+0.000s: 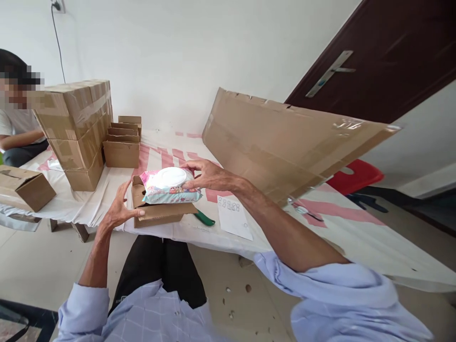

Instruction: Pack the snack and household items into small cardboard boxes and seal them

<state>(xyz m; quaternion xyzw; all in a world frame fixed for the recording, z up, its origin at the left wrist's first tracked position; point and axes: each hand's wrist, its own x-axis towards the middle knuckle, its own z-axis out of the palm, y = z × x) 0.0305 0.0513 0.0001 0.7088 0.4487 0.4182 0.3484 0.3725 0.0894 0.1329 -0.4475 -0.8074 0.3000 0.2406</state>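
Note:
A pack of wet wipes (pixel 171 186), with a white oval lid and pink and pale blue wrapping, lies tilted over the top of an open cardboard box (pixel 160 216) at the table's front edge. My right hand (pixel 210 175) grips the pack at its right end, thumb on the near side and fingers over the far side. With my left hand (pixel 119 209) I hold the left end of the box, my thumb on its front flap. The box's inside is mostly hidden under the pack. Just right of the box lies a green-handled tool (pixel 204 218), its other end hidden.
Taped cartons (pixel 80 128) are stacked at the left, with several open boxes (pixel 121 153) beside them. A large cardboard sheet (pixel 270 142) leans at the back right. A marked paper (pixel 233 218) lies nearby. Another person (pixel 21 118) sits far left.

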